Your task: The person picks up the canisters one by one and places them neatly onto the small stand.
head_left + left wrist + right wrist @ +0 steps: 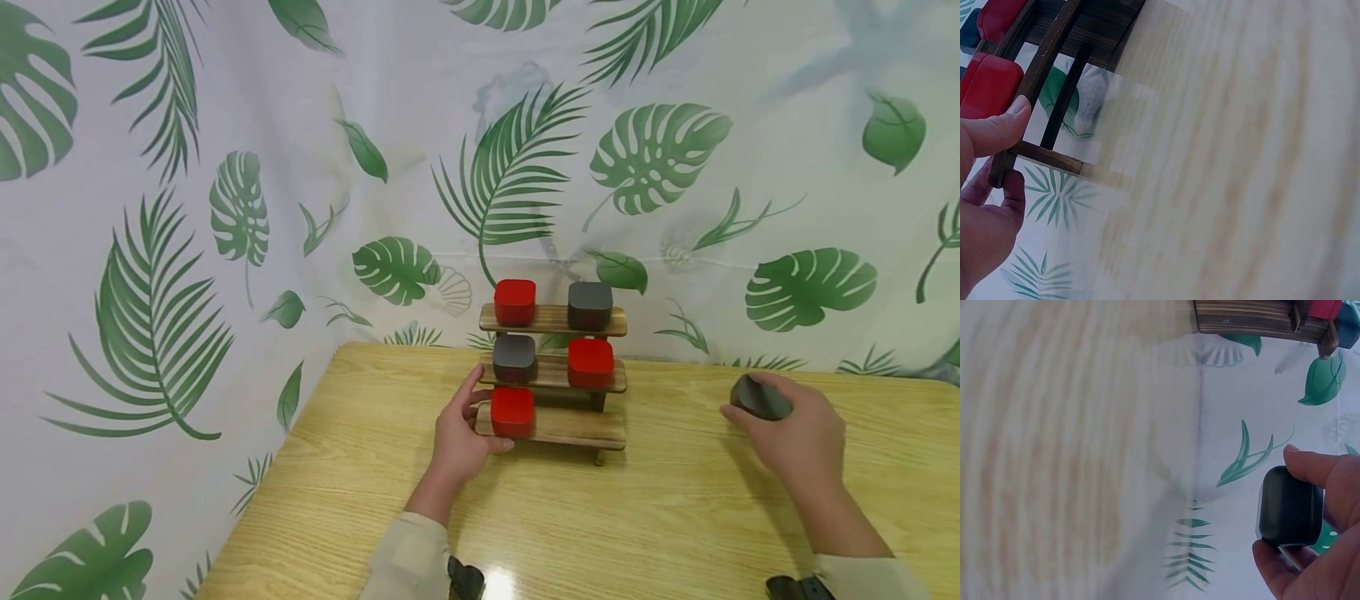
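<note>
A three-tier wooden stand (577,429) stands at the back of the table. My left hand (461,437) grips the left end of its lowest shelf, thumb along the front edge, as the left wrist view also shows. A red box (513,412) sits on that shelf's left end. On the middle shelf are a dark grey box (514,358) at left and a red box (591,362) at right; the top shelf has a red box (515,302) at left and a dark grey box (589,306) at right. To the right, my right hand (806,433) pinches another dark grey box (1290,506) between thumb and fingers.
The light wooden table (675,508) carries the stand. Right behind it hangs a white cloth (420,100) printed with green leaves, which also runs along the table's left side. Dark wrist straps show at both cream sleeves (412,554).
</note>
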Available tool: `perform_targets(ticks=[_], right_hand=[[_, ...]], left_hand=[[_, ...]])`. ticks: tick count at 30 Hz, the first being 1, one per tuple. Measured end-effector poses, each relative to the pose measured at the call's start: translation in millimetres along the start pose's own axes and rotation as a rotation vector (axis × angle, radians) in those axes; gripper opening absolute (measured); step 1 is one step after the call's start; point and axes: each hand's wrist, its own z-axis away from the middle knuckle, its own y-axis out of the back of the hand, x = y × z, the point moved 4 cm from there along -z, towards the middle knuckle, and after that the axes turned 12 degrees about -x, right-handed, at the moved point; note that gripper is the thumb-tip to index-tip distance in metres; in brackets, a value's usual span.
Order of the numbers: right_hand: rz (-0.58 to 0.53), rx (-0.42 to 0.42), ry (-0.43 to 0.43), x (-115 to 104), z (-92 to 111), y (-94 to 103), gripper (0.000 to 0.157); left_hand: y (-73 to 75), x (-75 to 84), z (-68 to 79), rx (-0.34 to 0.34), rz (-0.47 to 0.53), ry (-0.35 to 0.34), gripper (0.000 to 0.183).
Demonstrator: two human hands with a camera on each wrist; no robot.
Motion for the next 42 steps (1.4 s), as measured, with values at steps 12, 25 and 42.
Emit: perform_targets(ticks=[12, 25, 42], right_hand=[[-0.002, 0.017, 0.028, -10.5, 1.7, -1.0, 0.063], [-0.035, 0.003, 0.085, -26.6, 7.4, -8.3, 0.061], [-0.053, 0.005, 0.136, -44.7, 16.2, -22.2, 0.062]], left_hand=[[1.9, -29.1, -9.0, 0.014, -0.026, -0.011, 0.114], [1.9, -28.3, -8.9, 0.015, -0.025, 0.0, 0.114], [1.9, -31.4, -9.6, 0.015, -0.036, -0.008, 0.113]])
